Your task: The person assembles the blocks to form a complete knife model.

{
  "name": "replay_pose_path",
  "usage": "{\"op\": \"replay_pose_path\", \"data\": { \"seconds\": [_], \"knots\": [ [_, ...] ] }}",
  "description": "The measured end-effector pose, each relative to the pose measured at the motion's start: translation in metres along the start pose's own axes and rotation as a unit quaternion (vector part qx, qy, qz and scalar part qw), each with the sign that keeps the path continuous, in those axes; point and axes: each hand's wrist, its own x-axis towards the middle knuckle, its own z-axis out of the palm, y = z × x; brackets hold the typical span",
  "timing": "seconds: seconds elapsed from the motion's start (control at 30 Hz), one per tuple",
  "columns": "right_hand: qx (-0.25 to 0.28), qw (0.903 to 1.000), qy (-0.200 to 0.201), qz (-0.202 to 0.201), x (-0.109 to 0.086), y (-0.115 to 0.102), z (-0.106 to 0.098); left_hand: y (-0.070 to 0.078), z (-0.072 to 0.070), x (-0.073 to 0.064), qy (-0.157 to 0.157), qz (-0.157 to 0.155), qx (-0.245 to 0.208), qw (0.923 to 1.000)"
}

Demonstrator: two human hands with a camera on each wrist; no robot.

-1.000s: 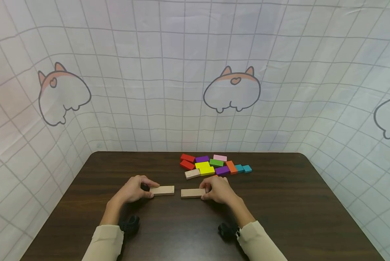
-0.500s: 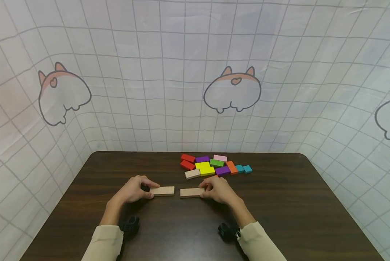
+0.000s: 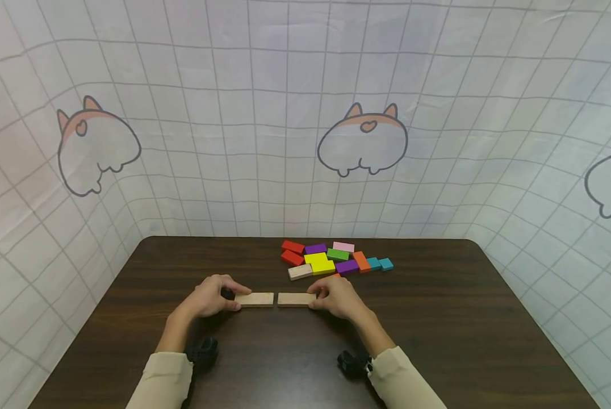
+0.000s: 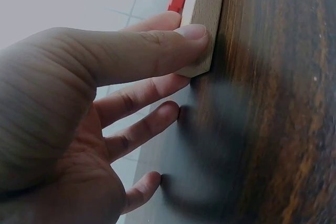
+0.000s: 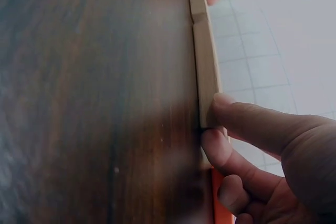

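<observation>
On the worktop (image 3: 438, 318), the left plain block (image 3: 254, 299) is pinched at its outer end by the left hand (image 3: 210, 296), with thumb and finger only the block apart. Just to the right of this block, past a narrow gap, the right plain block (image 3: 293, 300) is pinched similarly by the right hand (image 3: 338, 296). If it is pushed unevenly, the left plain block could probably be knocked crooked

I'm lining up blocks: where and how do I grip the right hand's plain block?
I'd pinch the right plain block across its long sides at the right end, from the right, as the right hand does: the block lies flat, and its left end nearly meets the left plain block.
</observation>
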Motion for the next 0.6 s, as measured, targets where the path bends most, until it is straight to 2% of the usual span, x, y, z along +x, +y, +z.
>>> {"op": "replay_pose_path", "data": {
  "seconds": [0.1,0.33,0.6],
  "knots": [
    [-0.006,1.0,0.001,0.0,0.0001,-0.0018,0.001,0.0006,0.0014,0.0005,0.003,-0.004,0.0,1.0],
    [-0.01,0.9999,0.003,-0.002,-0.0005,-0.0055,0.0028,0.0023,0.002,0.0011,0.005,0.01,-0.003,0.9999],
    [-0.01,0.9999,-0.001,0.01,-0.0005,-0.0072,0.0059,0.0011,0.0021,0.0008,0.005,0.003,-0.01,0.9999]
  ]
}}
